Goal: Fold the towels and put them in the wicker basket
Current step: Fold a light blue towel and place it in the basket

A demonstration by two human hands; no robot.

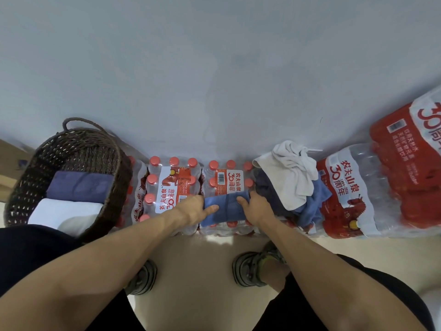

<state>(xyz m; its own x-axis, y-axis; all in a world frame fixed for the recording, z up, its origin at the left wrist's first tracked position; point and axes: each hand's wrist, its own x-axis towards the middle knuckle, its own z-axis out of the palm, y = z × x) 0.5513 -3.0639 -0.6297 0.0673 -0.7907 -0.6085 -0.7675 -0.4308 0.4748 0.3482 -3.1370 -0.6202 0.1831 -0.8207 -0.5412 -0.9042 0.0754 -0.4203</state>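
A folded blue towel (226, 209) lies on top of a pack of water bottles in front of me. My left hand (194, 207) grips its left end with the thumb on top. At the towel's right end, my right hand (256, 207) holds it the same way. To the right sits a heap of unfolded towels: a white one (290, 177) on top, a grey one (263, 187) and a blue one (315, 204) under it. The dark wicker basket (35, 168) stands at the left, holding a folded purple-blue towel (78, 186) and a folded white towel (64, 215).
Shrink-wrapped packs of red-capped water bottles (171, 177) line the base of a pale grey wall (214, 68). Bigger packs (381, 182) lie at the right. My shoes (250, 268) stand on the light floor below.
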